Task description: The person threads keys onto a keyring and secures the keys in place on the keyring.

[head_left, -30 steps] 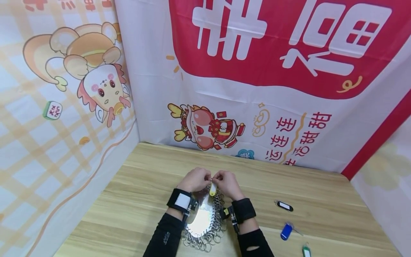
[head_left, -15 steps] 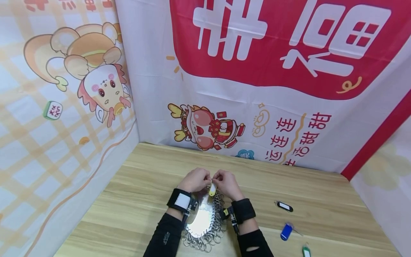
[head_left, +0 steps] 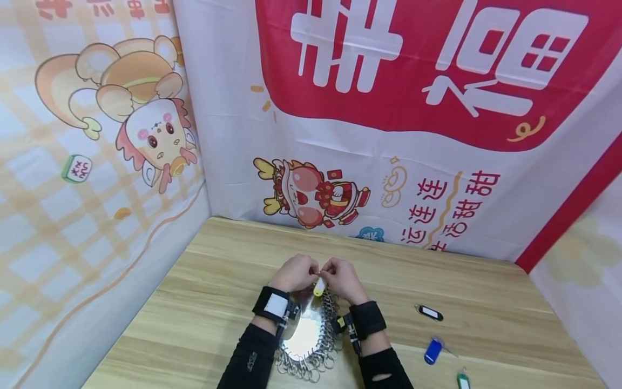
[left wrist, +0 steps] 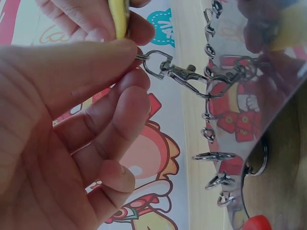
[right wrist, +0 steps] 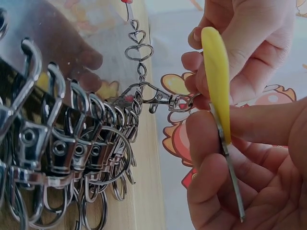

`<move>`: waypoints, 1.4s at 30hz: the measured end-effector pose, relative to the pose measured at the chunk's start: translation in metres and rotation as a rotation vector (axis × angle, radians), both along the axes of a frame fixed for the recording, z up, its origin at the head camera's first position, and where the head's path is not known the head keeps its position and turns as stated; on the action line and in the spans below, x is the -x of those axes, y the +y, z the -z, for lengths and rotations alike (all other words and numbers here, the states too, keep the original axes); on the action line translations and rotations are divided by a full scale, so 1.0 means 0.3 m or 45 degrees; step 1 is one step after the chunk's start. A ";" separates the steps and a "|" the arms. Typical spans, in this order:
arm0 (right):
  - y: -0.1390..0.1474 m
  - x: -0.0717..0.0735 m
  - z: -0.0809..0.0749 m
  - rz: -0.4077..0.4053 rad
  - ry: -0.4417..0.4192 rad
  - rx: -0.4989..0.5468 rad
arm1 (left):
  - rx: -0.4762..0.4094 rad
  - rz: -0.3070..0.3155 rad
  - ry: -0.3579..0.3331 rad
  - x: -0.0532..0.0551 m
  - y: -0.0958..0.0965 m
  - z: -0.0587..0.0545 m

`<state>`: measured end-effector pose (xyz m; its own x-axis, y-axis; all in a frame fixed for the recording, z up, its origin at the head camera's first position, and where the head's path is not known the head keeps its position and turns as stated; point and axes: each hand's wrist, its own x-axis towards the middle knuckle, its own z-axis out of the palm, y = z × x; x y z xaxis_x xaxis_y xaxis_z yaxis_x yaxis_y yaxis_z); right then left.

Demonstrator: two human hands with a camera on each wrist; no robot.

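Note:
Both hands meet over the top end of a shiny oval metal plate (head_left: 303, 336) fringed with swivel clasps and rings. My left hand (head_left: 296, 272) pinches a split ring (left wrist: 142, 57) between thumb and index finger. That ring joins a swivel clasp (left wrist: 184, 77), which is hooked at the plate's edge. Thumb and fingers of my right hand (head_left: 343, 277) pinch a yellow key tag (right wrist: 218, 67) with a white label. A thin metal strip (right wrist: 232, 177), seen edge-on, lies against the tag within the right fingers. The tag hangs just below the fingertips in the head view.
To the right on the wooden table (head_left: 194, 324) lie a black key tag (head_left: 430, 312), a blue key tag (head_left: 433, 351) and a green key tag (head_left: 463, 380). Printed cloth (head_left: 233, 162) rises behind the far table edge, and another stands at the left.
The yellow key tag's lower end has swung slightly to the left. Both hands keep nearly the same place and grip.

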<state>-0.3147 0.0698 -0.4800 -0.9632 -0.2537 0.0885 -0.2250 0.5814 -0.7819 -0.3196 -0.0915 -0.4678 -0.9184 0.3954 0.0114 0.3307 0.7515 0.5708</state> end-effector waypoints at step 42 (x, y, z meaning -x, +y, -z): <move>0.022 0.002 0.004 -0.063 0.043 -0.062 | 0.036 -0.033 0.010 -0.001 0.015 0.006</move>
<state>-0.3153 0.0765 -0.4812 -0.9460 -0.3060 0.1070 -0.2803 0.6063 -0.7442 -0.3192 -0.0871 -0.4695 -0.9282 0.3720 0.0079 0.3156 0.7757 0.5465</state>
